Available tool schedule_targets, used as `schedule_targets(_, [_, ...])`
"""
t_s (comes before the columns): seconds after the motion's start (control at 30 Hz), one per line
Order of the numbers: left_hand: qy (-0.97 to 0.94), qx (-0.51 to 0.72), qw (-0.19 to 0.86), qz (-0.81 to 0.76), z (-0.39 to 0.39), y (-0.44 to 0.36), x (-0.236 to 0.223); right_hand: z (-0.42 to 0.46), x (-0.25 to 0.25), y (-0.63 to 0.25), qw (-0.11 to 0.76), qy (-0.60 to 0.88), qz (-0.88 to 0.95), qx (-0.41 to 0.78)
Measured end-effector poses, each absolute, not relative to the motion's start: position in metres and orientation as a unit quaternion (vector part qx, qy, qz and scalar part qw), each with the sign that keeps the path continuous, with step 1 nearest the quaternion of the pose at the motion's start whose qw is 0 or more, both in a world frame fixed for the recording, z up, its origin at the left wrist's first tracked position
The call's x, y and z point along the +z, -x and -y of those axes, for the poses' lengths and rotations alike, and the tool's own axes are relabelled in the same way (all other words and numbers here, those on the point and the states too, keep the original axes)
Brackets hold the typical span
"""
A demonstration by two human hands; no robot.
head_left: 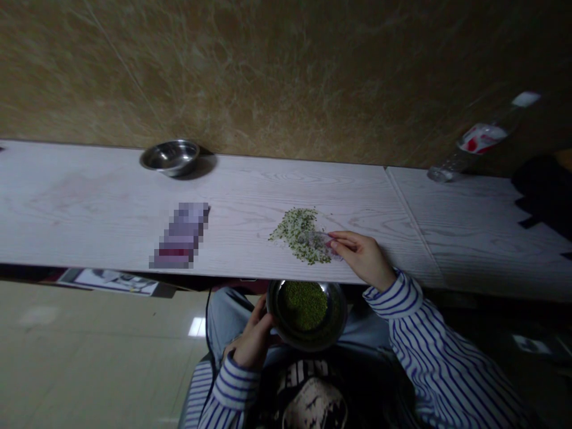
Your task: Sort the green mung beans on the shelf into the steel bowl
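Head view: pinching a small, clear, plastic-looking piece (313, 238) at a loose heap of whitish grains and green beans (292, 224).

On the pale wood-grain tabletop (241, 196), near the front edge: a heap spread flat, speckled, ragged all round. In the right hand (363, 255), a narrow grip on the clear piece; cannot tell its exact form. In the left hand (254, 339), held by its side below the table edge: a round, shiny steel bowl (338, 313) of yellow-green, round beans (306, 305). Probably best to keep the clear piece low and use short, gentle strokes, hard beans being apt to roll; better also to hold the bowl level. Well to the left, near the wall: a shallow, mirror-bright metal bowl (170, 158).
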State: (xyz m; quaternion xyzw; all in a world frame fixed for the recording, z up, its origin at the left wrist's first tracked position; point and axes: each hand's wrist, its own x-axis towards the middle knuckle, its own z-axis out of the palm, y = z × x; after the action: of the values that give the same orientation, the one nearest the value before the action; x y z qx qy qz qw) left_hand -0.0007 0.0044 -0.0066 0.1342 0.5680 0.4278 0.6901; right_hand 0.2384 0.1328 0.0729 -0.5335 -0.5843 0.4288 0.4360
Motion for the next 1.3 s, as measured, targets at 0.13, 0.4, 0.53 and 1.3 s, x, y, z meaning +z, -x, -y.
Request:
schedule_targets(0.13, [-0.138,0.433,0.691,-0.562,-0.005,-0.001,-0.004,-0.131,0.076,-0.237,0.431,0.536,0.584,0.431])
schedule_targets(0.4, [-0.138,0.433,0.689,-0.564,-0.005,-0.002,-0.004,-0.129,0.075,-0.235,0.428,0.53,0.6,0.419])
schedule_targets(0.53, [-0.135,0.432,0.688,-0.568,-0.005,-0.002,-0.001,-0.128,0.077,-0.236,0.422,0.534,0.611,0.404])
schedule_targets(1.3, [-0.112,0.431,0.688,-0.572,-0.004,0.0,-0.008,-0.108,0.084,-0.248,0.389,0.543,0.674,0.316])
